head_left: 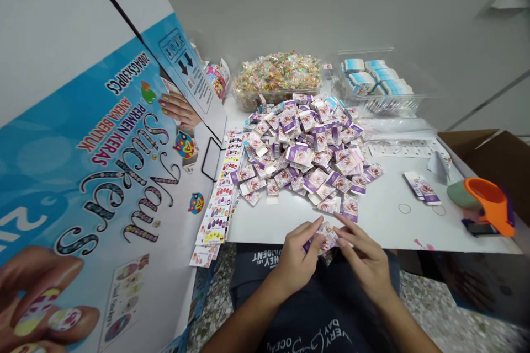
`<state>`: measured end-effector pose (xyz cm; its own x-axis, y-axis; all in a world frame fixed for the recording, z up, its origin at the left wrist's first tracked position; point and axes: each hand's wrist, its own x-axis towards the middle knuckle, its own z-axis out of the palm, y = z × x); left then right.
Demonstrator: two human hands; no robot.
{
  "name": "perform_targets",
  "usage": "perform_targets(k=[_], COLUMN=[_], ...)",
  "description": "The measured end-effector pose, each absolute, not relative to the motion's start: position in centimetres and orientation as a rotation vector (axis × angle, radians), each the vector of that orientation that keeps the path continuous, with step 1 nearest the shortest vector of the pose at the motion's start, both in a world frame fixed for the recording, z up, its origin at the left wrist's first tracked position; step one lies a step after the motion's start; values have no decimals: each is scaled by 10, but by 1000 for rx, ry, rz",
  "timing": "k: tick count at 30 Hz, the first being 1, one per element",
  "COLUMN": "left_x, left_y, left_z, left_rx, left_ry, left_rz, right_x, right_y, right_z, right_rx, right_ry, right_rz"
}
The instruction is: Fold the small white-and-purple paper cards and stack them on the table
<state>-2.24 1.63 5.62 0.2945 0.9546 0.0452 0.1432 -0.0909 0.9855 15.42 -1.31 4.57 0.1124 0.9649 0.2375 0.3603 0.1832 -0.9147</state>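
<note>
Near the table's front edge, my left hand (296, 256) is closed around a small purple-and-white printed box (327, 242), its thumb across the face. The fingers of my right hand (366, 259) reach to the box's right end, thumb and fingertips against it. Something clear and shiny with coloured specks, like a small candy packet (328, 228), shows at the top of the box; how far it sits inside is hidden by my fingers. Just beyond my hands lies a large heap of similar small boxes (300, 155), some with flaps standing up.
Behind the heap stand a clear tub of wrapped candies (277, 74) and a clear tub of blue-white cards (375, 80). Sticker sheets (221, 198) lie left beside a large printed carton (136, 149). An orange tape dispenser (488, 198), rubber bands (404, 208) and a cardboard box (497, 157) are right.
</note>
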Motion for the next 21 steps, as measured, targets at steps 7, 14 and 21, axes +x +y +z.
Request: perform_targets(k=[7, 14, 21], left_x=[-37, -66, -67], left_y=[67, 87, 69], left_z=[49, 36, 23], left_rx=[1336, 1815, 1971], left_ry=[1253, 1334, 1593], left_rz=[1190, 1047, 977], right_x=[272, 372, 386], right_y=[28, 59, 62], right_z=[32, 2, -9], right_rx=[-1869, -2205, -2389], right_ry=[-1109, -1363, -1329], right_rz=[75, -219, -154])
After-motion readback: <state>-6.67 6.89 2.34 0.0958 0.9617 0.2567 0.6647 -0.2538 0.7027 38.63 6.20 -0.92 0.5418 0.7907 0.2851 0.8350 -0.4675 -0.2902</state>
